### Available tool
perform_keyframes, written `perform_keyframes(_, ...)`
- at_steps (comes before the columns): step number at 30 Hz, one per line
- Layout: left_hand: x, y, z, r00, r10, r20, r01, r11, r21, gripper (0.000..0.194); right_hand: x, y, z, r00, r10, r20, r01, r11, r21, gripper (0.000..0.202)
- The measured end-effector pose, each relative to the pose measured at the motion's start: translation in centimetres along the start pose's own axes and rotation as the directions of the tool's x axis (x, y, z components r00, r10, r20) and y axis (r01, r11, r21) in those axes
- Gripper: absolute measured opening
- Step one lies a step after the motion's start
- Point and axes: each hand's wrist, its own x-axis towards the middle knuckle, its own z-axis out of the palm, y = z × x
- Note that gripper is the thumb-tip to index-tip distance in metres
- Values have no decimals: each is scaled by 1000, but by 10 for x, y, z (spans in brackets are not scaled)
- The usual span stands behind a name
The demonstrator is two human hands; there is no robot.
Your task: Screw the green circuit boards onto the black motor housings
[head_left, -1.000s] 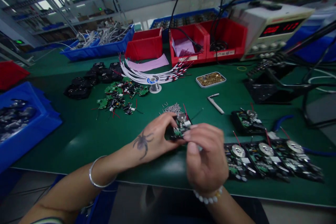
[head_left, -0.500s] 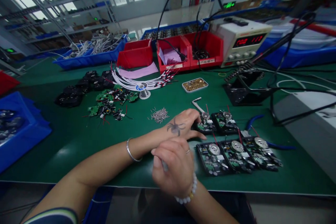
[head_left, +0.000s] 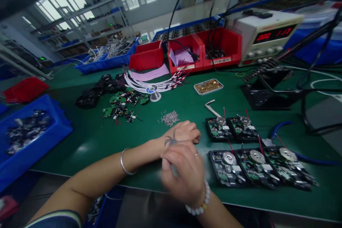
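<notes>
My left hand point(head_left: 183, 134), with a spider tattoo on its back, rests low over the green table. Its fingers are curled, the fingertips hidden. Just to its right lies a small circuit-board unit point(head_left: 218, 128) in a black housing. Nearer to me, my right hand point(head_left: 184, 172) is closed, overlapping the left wrist and tattoo in view; its palm is hidden, so I cannot tell what it holds. Beyond my left hand is a pile of small metal pins or screws point(head_left: 170, 118). Another unit point(head_left: 243, 128) and a front row of units point(head_left: 228, 167) lie to the right.
A solder spool point(head_left: 154, 94), white wires point(head_left: 139, 84) and loose green circuit boards point(head_left: 120, 99) are at left centre. Behind are a tray of brass parts point(head_left: 208, 86), red bins point(head_left: 185, 67) and a power supply point(head_left: 267, 35). Blue-handled pliers point(head_left: 280, 126) lie right; a blue bin point(head_left: 60, 128) stands left.
My left hand has drawn away from the upper-left unit, and its spread fingers have curled in. My right hand stays closed. The whole view has shifted and tilted slightly.
</notes>
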Motion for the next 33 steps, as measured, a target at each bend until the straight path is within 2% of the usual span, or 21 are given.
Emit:
perform_keyframes(3,-14,-9,-9,1000,-7,19,5,990,138,12,1,3,-3,999,22,24,-22,1000,6,14)
perform_keyframes(6,-34,-22,-33,999,-40,1,38,972,231,12,1,4,-1,998,34,57,-34,999,11,14)
perform_keyframes(8,-44,-35,-52,988,-134,-77,149,960,236,13,1,5,1,997,37,68,-38,999,16,13)
perform_keyframes(10,-51,-53,-70,930,-295,-221,341,915,215,17,0,6,3,996,44,74,-46,999,24,12)
perform_keyframes(13,-53,-89,-84,775,-487,-403,586,792,170,18,0,9,5,993,83,81,-86,996,31,13)
perform_keyframes(15,-53,-112,-84,710,-542,-449,656,742,141,22,-1,10,4,989,122,82,-126,991,37,13)
perform_keyframes(17,-53,-126,-82,665,-575,-476,692,715,104,19,-1,11,4,983,168,74,-172,984,45,12)
perform_keyframes(19,-55,-127,-84,627,-589,-510,707,705,56,11,-2,12,3,969,242,56,-245,968,51,10)
perform_keyframes(21,-59,-114,-90,585,-584,-563,712,702,10,11,-3,13,4,937,345,53,-348,936,49,11)
perform_keyframes(22,-61,-104,-93,577,-576,-579,691,722,-30,16,-3,13,5,911,407,62,-410,911,49,11)
perform_keyframes(23,-62,-92,-94,587,-572,-573,638,763,-108,20,-3,14,6,875,477,79,-482,875,57,12)
perform_keyframes(24,-63,-79,-93,624,-568,-536,544,809,-224,23,-2,16,7,830,549,98,-556,827,78,15)
perform_keyframes(25,-63,-65,-90,684,-562,-465,384,819,-426,24,-1,17,9,778,616,122,-628,770,114,20)
perform_keyframes(26,-62,-51,-84,756,-539,-372,223,746,-627,24,0,18,10,726,672,143,-687,708,163,27)
perform_keyframes(27,-61,-38,-77,816,-503,-284,104,612,-784,25,2,20,11,682,713,166,-730,649,215,32)
perform_keyframes(28,-59,-27,-69,861,-462,-212,32,466,-884,27,3,21,12,649,738,186,-757,600,258,36)
perform_keyframes(29,-58,-18,-61,891,-426,-158,7,360,-933,29,4,22,12,627,753,199,-772,567,287,36)
perform_keyframes(30,-58,-11,-54,909,-398,-123,5,305,-952,30,4,23,11,615,763,199,-778,548,305,35)
perform_keyframes(31,-57,-7,-50,920,-377,-107,15,306,-952,31,3,25,11,607,772,189,-782,538,313,33)
perform_keyframes(32,-58,-5,-47,925,-364,-110,32,363,-931,31,1,26,10,603,779,170,-782,536,318,31)
perform_keyframes(33,-58,-5,-46,926,-356,-124,57,460,-886,29,0,27,9,602,784,149,-779,537,324,31)
